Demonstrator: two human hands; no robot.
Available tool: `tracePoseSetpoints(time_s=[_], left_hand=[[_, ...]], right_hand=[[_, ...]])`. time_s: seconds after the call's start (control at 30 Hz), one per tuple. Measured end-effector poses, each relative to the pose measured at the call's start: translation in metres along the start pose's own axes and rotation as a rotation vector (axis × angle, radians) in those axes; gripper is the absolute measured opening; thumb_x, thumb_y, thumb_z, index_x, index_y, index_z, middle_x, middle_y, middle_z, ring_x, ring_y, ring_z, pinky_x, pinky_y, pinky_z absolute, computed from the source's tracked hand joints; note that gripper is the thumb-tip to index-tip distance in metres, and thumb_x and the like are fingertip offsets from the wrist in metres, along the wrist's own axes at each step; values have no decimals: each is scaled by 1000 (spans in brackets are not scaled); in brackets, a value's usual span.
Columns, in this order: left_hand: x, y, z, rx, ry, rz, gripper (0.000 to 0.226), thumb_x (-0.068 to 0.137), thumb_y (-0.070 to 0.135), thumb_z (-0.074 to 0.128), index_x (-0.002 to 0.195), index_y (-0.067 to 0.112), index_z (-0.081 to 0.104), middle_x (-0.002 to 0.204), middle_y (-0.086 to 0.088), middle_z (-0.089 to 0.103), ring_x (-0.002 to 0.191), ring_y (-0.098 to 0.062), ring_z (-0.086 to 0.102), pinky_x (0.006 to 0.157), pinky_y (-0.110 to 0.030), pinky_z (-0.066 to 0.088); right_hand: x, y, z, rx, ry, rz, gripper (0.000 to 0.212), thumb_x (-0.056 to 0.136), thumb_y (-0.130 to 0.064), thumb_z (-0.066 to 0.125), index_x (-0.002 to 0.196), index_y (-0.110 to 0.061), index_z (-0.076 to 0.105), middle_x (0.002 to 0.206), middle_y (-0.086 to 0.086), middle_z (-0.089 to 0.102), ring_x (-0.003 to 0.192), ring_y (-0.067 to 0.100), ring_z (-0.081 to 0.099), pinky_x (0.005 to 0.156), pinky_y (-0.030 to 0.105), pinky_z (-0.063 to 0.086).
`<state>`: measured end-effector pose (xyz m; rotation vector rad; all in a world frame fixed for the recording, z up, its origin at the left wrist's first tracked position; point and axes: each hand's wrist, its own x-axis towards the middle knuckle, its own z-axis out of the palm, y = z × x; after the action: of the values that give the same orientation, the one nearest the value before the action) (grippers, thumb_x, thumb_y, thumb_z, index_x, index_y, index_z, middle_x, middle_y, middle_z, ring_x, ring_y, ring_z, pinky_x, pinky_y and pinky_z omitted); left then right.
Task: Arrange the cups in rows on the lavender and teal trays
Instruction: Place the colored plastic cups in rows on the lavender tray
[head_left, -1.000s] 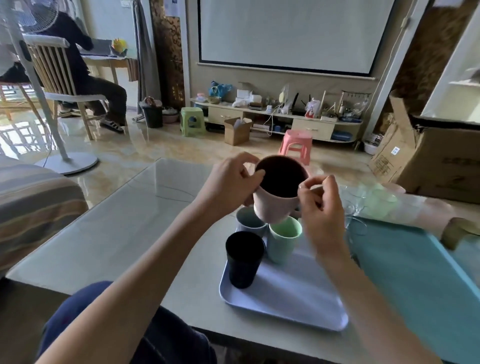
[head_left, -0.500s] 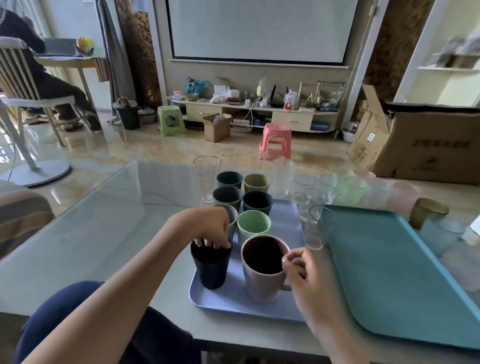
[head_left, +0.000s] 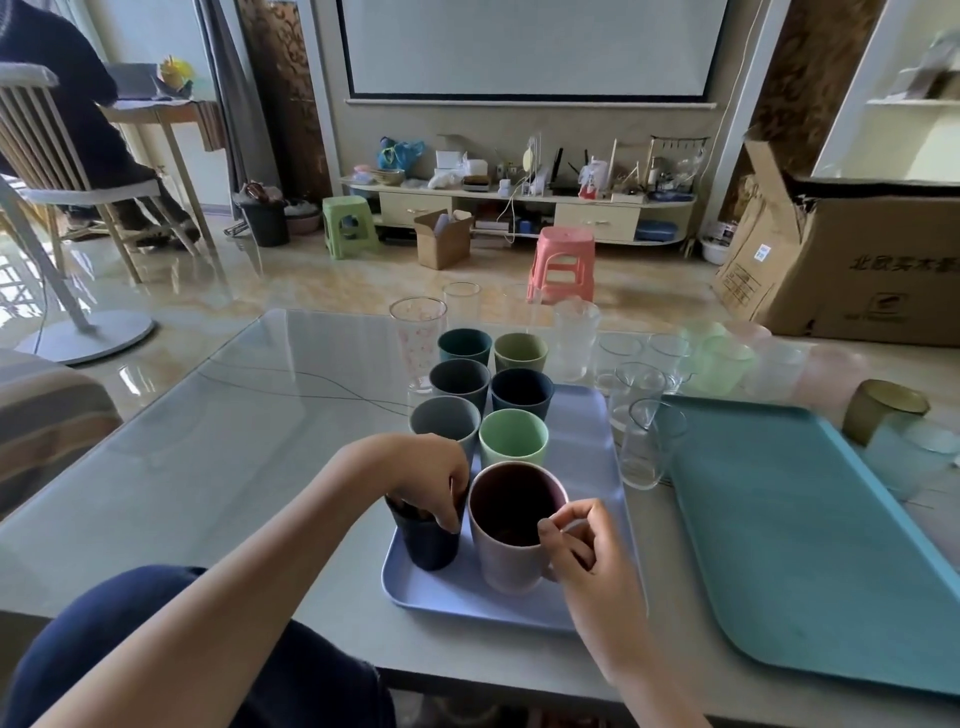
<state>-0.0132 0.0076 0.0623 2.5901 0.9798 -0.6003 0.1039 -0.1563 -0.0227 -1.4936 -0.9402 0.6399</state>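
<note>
On the lavender tray (head_left: 592, 467), the right hand (head_left: 587, 558) pinches the handle of a pink mug (head_left: 511, 530) standing upright at the near end of the right-hand row. The left hand (head_left: 431, 480), fingers curled over the rim, grips the dark cup (head_left: 428, 538) just beside it (both look seated). The empty teal tray (head_left: 810, 530) and loose glasses (head_left: 641, 441) lie to the right, nearer the right hand.

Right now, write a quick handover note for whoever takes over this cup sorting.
Left hand: fingers over the rim of the dark cup at the lavender tray's near end.
Right hand: gripping the pink mug by its handle, mug standing on the tray.
Done: two columns of coloured cups run up this tray.
Left: the teal tray is bare; clear glasses wait behind and between the trays.
</note>
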Motion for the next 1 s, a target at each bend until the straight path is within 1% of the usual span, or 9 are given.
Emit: tracePoseSetpoints(time_s=[0.13,0.23,0.3,0.37,0.6,0.77,0.87,0.93,1.0], left_hand=[[0,-1,-2,13,-17,4,24,76,33,72,95,19,67,94,-3,66,82,-17,57,73,-30,49],[-3,-1,-4,17,-35,6,28,77,32,72,100,17,67,100,-4,67,82,-16,55,67,-26,47],[-4,-1,-4,18,-29,13,28,77,31,72,100,17,67,91,-2,63,81,-15,54,61,-23,43],[-6,-1,-5,22,-28,14,28,77,32,72,100,17,67,87,3,60,80,-15,53,58,-21,42],[-5,-2,-4,21,-41,12,28,76,32,73,100,18,66,87,3,59,82,-16,54,73,-30,49],[-3,-7,-3,12,-50,18,23,75,34,74,93,21,66,87,3,61,82,-15,56,79,-33,52],[-8,-14,-9,-176,-90,9,11,81,32,70,82,24,62,87,1,69,78,-14,62,73,-28,51],[-12,-22,-17,-416,-22,-22,7,89,22,61,84,18,62,79,0,69,69,-13,65,65,-22,48],[-12,-35,-25,-496,209,-69,10,91,13,55,84,14,62,76,-2,67,62,-12,63,61,-22,47]], right_hand=[[-1,0,2,-7,2,20,18,86,-35,61,85,-19,53,64,1,63,65,15,60,74,56,53],[-4,2,6,-46,36,1,14,87,-34,62,86,-23,52,68,8,61,68,27,61,70,55,53],[-5,2,9,-68,53,-17,14,86,-33,62,86,-24,52,67,11,57,68,31,59,68,55,52],[-6,1,11,-78,56,-19,13,87,-32,62,87,-23,52,68,8,59,67,27,60,69,53,53],[-4,2,10,-57,35,13,15,87,-31,61,91,-21,51,77,-12,67,70,13,65,71,50,55],[-5,1,12,-53,45,5,14,87,-29,62,91,-21,51,77,-15,66,67,9,65,72,46,55],[-4,3,11,-41,39,4,14,87,-30,61,92,-20,52,76,-12,65,68,10,65,72,49,55],[-4,6,10,-45,43,0,14,86,-34,60,91,-22,53,75,-9,63,70,13,64,72,51,55],[-4,7,8,-52,42,-5,15,85,-36,57,91,-23,53,77,-8,63,72,15,64,72,50,56]])
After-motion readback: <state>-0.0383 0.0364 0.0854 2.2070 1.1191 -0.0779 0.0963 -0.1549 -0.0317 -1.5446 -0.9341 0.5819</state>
